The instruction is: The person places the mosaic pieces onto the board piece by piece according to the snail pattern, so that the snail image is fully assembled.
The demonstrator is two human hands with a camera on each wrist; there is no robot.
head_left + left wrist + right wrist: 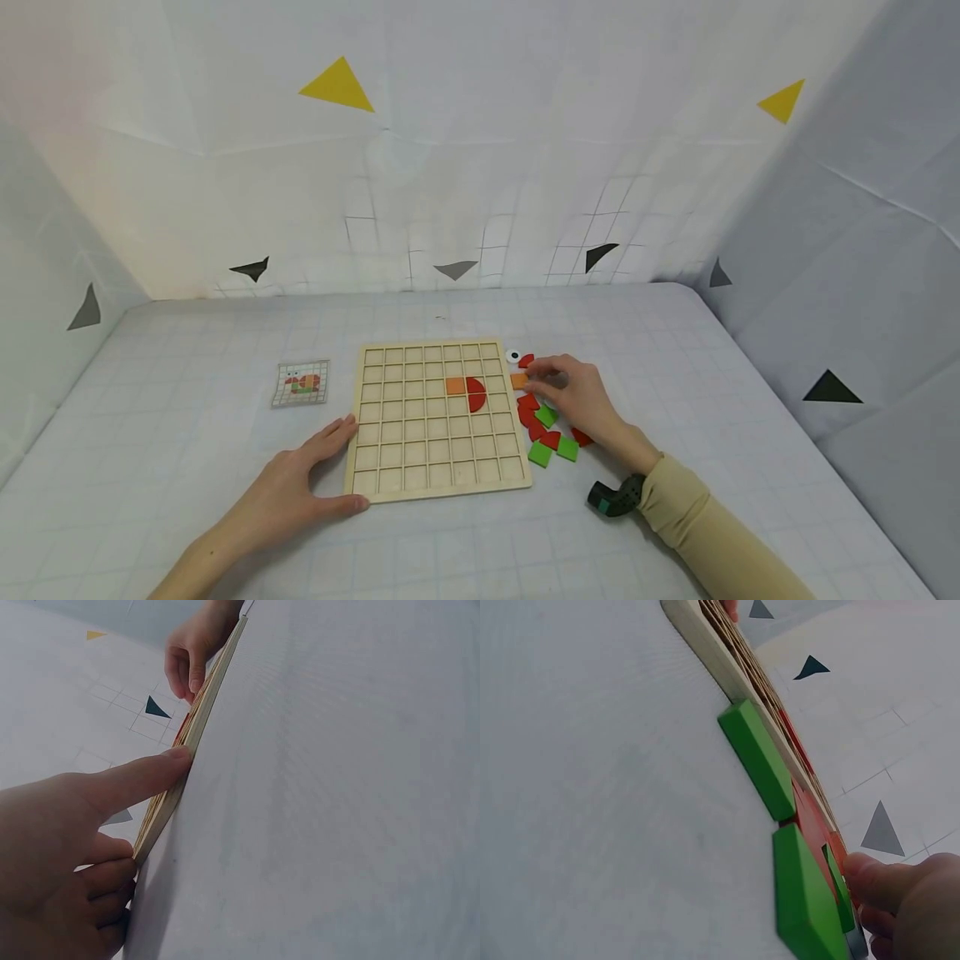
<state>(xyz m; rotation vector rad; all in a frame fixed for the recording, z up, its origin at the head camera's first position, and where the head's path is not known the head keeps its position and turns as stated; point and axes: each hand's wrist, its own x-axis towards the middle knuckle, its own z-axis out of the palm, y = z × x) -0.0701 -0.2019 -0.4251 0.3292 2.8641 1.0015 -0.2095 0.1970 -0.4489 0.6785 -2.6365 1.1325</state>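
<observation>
A pale wooden grid board (415, 430) lies in the middle of the table, bearing an orange square tile (456, 386) beside two red quarter-round tiles (476, 395) that form a half circle. My left hand (300, 479) holds the board's near left corner, thumb on the front edge, fingers along the left side. Off the board's right edge, my right hand (576, 396) pinches another orange square tile (518, 381) between thumb and forefinger. Around it lie several red tiles (527, 414), green tiles (567, 448) and a white eye disc (513, 356). In the right wrist view, green tiles (756, 757) sit close against the board.
Left of the board lies a small picture card (301, 383) with a coloured pattern on a grid. A black wrist device (617, 497) is on the right arm, by the tan sleeve (697, 508). White cloth walls (480, 167) enclose the table at the back and sides.
</observation>
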